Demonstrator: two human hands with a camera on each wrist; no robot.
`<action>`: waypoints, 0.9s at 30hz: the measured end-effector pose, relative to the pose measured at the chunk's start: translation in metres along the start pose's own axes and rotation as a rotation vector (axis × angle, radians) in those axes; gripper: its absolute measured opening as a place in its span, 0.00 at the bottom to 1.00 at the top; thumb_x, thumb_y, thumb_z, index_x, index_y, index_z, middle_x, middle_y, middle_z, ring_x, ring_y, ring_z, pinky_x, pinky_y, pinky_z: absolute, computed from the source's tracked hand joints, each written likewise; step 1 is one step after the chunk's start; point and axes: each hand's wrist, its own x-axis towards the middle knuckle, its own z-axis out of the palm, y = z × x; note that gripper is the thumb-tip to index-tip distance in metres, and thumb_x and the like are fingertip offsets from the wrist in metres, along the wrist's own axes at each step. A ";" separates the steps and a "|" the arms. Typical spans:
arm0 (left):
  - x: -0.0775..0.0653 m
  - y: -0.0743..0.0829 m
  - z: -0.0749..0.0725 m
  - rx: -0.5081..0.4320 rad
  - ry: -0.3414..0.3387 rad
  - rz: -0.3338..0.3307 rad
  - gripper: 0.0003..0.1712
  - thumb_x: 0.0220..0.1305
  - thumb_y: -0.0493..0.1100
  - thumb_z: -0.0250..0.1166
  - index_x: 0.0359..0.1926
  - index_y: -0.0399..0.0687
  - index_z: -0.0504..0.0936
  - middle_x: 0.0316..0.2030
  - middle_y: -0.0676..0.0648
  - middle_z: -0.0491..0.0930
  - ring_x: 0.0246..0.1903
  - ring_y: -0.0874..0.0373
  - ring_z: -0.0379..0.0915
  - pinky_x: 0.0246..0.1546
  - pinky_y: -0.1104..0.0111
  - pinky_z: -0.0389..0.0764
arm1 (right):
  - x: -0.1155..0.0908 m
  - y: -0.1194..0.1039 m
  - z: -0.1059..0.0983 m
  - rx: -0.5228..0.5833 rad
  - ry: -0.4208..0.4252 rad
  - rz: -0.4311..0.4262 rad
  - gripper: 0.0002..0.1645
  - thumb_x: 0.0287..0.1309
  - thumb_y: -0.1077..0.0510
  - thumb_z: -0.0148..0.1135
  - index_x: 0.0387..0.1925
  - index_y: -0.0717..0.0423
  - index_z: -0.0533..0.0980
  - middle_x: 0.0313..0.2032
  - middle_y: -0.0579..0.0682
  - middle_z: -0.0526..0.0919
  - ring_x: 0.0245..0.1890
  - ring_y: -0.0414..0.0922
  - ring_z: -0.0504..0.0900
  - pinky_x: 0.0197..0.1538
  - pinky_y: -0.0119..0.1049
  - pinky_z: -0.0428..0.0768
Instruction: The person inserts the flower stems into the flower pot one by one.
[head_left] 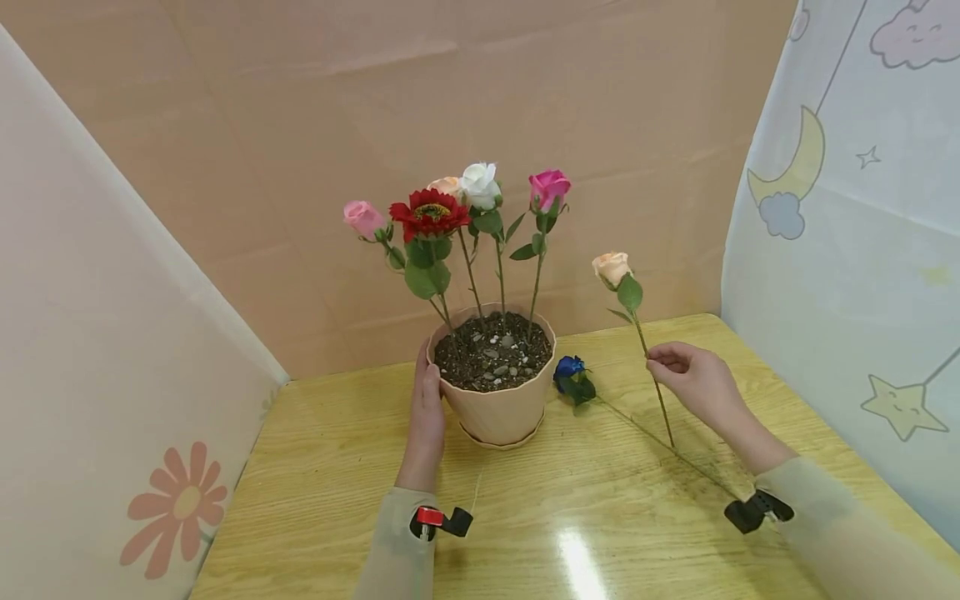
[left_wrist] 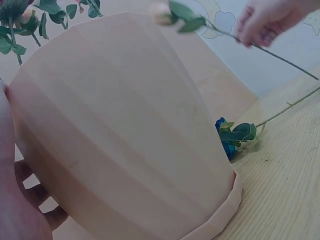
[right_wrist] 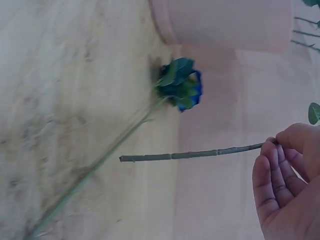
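My right hand (head_left: 696,382) pinches the stem of a peach rose (head_left: 612,268) between thumb and fingertips. The bloom is up and the bare stem end (right_wrist: 145,158) points down, over the fallen blue rose's stem in the head view. My left hand (head_left: 427,417) rests against the left side of a peach-pink flowerpot (head_left: 498,412), its fingers (left_wrist: 35,194) partly hidden behind the pot. Dark soil with pebbles (head_left: 491,354) fills the pot. Upright in it stand a pink rose (head_left: 364,219), a red flower (head_left: 429,215), a white rose (head_left: 480,185), a magenta rose (head_left: 550,190) and another peach bloom (head_left: 444,185).
A blue rose (head_left: 570,368) lies on the wooden table (head_left: 330,492), right of the pot, its stem running toward the right forearm. A saucer (head_left: 502,444) sits under the pot. Cloth walls (head_left: 637,100) stand behind and at both sides.
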 end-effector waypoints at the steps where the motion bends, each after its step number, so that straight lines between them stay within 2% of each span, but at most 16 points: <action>1: 0.000 0.000 0.000 -0.004 0.001 0.001 0.35 0.90 0.63 0.38 0.90 0.70 0.51 0.88 0.54 0.47 0.86 0.48 0.42 0.83 0.39 0.47 | 0.001 -0.005 -0.002 0.008 0.015 -0.013 0.18 0.80 0.53 0.67 0.58 0.62 0.86 0.47 0.57 0.91 0.44 0.49 0.88 0.42 0.29 0.81; 5: 0.001 0.001 -0.001 -0.027 0.006 0.005 0.34 0.90 0.63 0.38 0.90 0.70 0.51 0.88 0.55 0.48 0.86 0.49 0.43 0.83 0.41 0.48 | 0.007 -0.028 -0.008 0.053 0.041 -0.050 0.18 0.79 0.50 0.68 0.57 0.60 0.87 0.46 0.55 0.91 0.41 0.34 0.85 0.42 0.22 0.79; 8: 0.000 0.002 -0.001 -0.026 0.009 -0.003 0.34 0.90 0.63 0.38 0.90 0.71 0.51 0.88 0.55 0.48 0.86 0.49 0.43 0.83 0.41 0.48 | 0.010 -0.048 -0.011 0.088 0.042 -0.063 0.19 0.79 0.50 0.69 0.58 0.60 0.86 0.46 0.55 0.91 0.40 0.29 0.84 0.42 0.21 0.80; 15: -0.001 0.003 -0.001 -0.022 0.009 -0.026 0.35 0.90 0.65 0.39 0.90 0.72 0.51 0.88 0.55 0.47 0.86 0.49 0.42 0.83 0.40 0.47 | 0.015 -0.094 -0.016 0.188 0.052 -0.106 0.19 0.78 0.50 0.70 0.58 0.59 0.85 0.46 0.55 0.91 0.40 0.34 0.88 0.43 0.22 0.82; 20: 0.000 0.004 -0.001 -0.038 0.001 -0.030 0.34 0.90 0.64 0.39 0.90 0.73 0.51 0.88 0.54 0.48 0.86 0.48 0.43 0.83 0.40 0.47 | 0.025 -0.126 -0.017 0.287 0.059 -0.159 0.16 0.76 0.55 0.71 0.57 0.59 0.86 0.46 0.57 0.91 0.39 0.39 0.89 0.43 0.24 0.84; 27: -0.001 0.004 0.000 -0.032 0.003 -0.010 0.33 0.91 0.59 0.38 0.90 0.67 0.52 0.88 0.51 0.48 0.86 0.46 0.42 0.83 0.39 0.47 | 0.043 -0.165 -0.011 0.430 0.066 -0.172 0.18 0.76 0.55 0.71 0.59 0.63 0.85 0.48 0.58 0.90 0.40 0.40 0.90 0.46 0.30 0.88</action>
